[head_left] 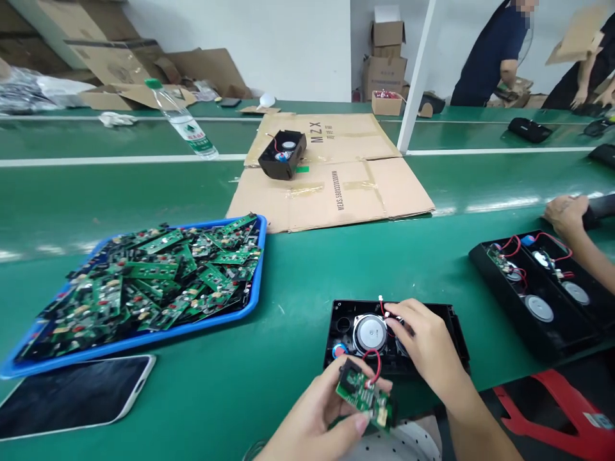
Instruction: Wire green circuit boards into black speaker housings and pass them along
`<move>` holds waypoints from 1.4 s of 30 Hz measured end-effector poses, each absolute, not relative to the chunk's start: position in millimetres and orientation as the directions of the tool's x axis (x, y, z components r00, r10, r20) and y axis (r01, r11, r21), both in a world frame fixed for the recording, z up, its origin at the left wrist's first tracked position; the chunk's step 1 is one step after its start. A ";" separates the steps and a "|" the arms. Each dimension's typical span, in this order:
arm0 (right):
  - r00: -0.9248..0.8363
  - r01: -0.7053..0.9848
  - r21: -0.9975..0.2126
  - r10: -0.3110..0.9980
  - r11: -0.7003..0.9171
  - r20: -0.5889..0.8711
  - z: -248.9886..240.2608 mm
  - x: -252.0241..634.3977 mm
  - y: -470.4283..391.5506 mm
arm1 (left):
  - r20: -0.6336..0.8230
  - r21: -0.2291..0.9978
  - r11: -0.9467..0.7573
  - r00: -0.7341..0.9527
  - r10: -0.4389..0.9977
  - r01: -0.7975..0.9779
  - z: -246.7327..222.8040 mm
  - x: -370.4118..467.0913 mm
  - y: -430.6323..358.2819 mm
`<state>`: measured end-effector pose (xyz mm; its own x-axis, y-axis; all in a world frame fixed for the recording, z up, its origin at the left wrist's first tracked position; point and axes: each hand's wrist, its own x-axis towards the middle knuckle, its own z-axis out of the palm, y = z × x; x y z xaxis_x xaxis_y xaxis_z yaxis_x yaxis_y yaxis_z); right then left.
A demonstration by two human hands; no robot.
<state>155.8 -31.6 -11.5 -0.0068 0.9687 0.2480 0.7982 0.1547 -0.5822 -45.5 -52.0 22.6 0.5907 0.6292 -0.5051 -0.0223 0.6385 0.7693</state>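
Left grip point(318, 413) is pinching a circuit board point(361, 388) (likely light, stiff, fragile: edges safest), right grip point(426, 342) holding a wire plug point(387, 314).

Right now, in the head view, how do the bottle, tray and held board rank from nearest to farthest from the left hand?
From the left hand:
1. Board: held in it.
2. Tray: to its left, farther forward.
3. Bottle: also left, beyond the tray.

Head view (close above green worktable point(298, 275)), facing forward and down.
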 end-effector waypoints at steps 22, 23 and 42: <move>-0.079 0.592 -0.791 0.988 0.154 0.133 -0.5 154.9 -52.6 | -0.277 0.920 0.112 0.422 0.863 0.375 9.2 -21.2 -29.1; -0.085 0.595 -0.788 0.987 0.159 0.135 -0.4 153.0 -52.7 | -0.274 0.916 0.099 0.425 0.863 0.390 9.6 -21.7 -29.2; -0.050 0.696 -0.693 0.976 0.185 0.211 -4.0 136.6 -54.0 | -0.166 0.886 -0.088 0.488 0.857 0.456 12.2 -23.3 -28.2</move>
<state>136.6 -54.0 -4.0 -0.0500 0.9762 0.2110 0.6963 0.1855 -0.6934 -23.3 -28.2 12.2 0.4877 0.8570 -0.1664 0.4561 -0.0876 0.8856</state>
